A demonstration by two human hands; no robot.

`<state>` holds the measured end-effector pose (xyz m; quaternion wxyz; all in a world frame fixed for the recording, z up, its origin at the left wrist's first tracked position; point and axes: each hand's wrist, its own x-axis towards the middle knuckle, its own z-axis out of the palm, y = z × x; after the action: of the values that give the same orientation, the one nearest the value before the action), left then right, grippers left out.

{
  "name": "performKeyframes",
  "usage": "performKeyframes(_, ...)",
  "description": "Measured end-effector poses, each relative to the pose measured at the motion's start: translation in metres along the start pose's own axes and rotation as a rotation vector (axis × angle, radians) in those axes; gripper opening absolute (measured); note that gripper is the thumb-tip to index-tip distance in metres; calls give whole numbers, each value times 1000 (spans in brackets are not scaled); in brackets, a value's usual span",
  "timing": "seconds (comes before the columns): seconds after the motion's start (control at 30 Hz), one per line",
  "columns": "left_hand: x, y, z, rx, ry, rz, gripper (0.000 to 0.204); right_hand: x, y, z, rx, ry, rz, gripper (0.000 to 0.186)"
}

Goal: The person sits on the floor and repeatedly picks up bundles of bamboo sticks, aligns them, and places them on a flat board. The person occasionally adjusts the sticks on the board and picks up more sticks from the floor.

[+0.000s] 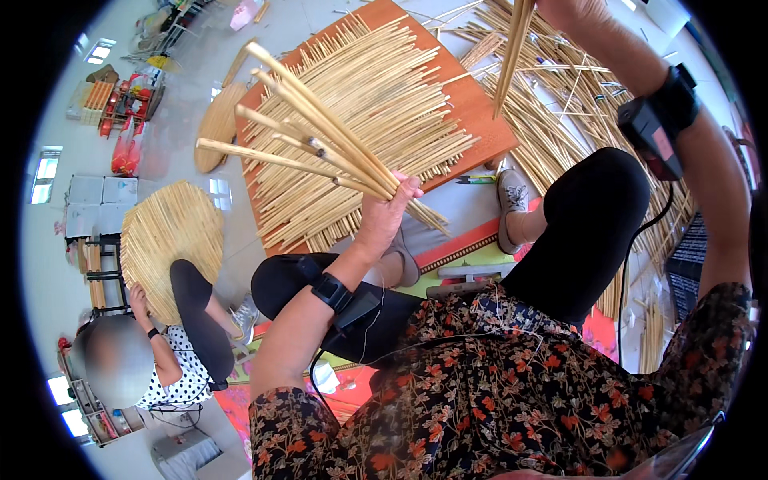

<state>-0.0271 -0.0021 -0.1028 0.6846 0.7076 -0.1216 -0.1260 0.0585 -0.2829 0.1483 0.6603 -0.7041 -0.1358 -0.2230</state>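
My left hand [386, 214] is closed round a small bundle of dry pale-yellow plant stalks [324, 132], which fan out toward the upper left. A few of their ends look dark at the joints. At the upper right, partly cut off by the picture's edge, my right hand [570, 13] grips a few more stalks [513, 60] that point downward. Below the held bundles lies a reddish-brown wooden board [490, 128]. A dense mat of stalks [364, 96], laid in crossing layers, covers most of it.
Loose stalks [572, 104] are heaped on the floor at the right. A pen [478, 180] lies beside my shoe [513, 200]. At the left, a seated person [188, 356] holds a round stalk mat [180, 240]. A wooden paddle-shaped piece [216, 128] lies left of the board.
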Motion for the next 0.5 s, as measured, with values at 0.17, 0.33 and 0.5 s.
performKeyframes(0.17,-1,-2,-3,5,-23,-2,26,-33,61,-10,-84,2,175,37)
performKeyframes(0.33,3,5,-7,-75,47,55,26,-21,34,-14,-131,4,138,39)
performKeyframes(0.5,10,12,-5,-102,57,77,23,0,2,-12,-22,-100,65,38)
